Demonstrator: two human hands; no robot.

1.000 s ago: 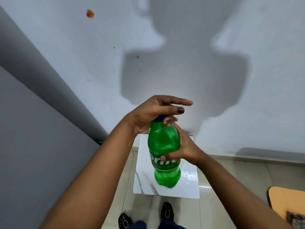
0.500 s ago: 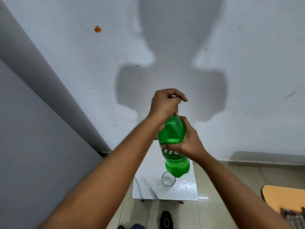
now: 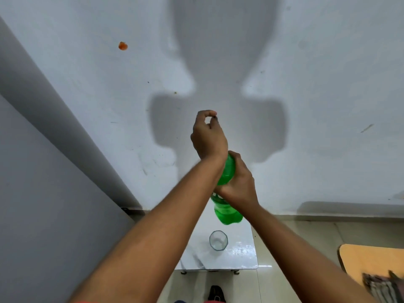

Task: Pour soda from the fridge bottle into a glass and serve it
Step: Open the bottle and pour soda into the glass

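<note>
Above the glass [image 3: 218, 240], bottle [image 3: 227, 212] now higher

Our arms: both forearms bare, no sleeves showing.
Our nails: dark polish on left hand [image 3: 208, 136] fingertips.
Our shoe [image 3: 216, 293]: black.

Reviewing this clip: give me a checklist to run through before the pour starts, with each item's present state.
1. Bottle firmly gripped: ok, the right hand wraps its middle.
2. Cap off: cannot tell, the left hand hides the neck; its fingers are curled above it, maybe round the cap.
3. Glass upright and ready: ok, it stands on the white table and looks empty.
4. Bottle over the glass: not ok, it is held upright, farther from the camera than the glass.
5. Soda in the bottle: cannot tell, the level is unclear through the green plastic.
</note>
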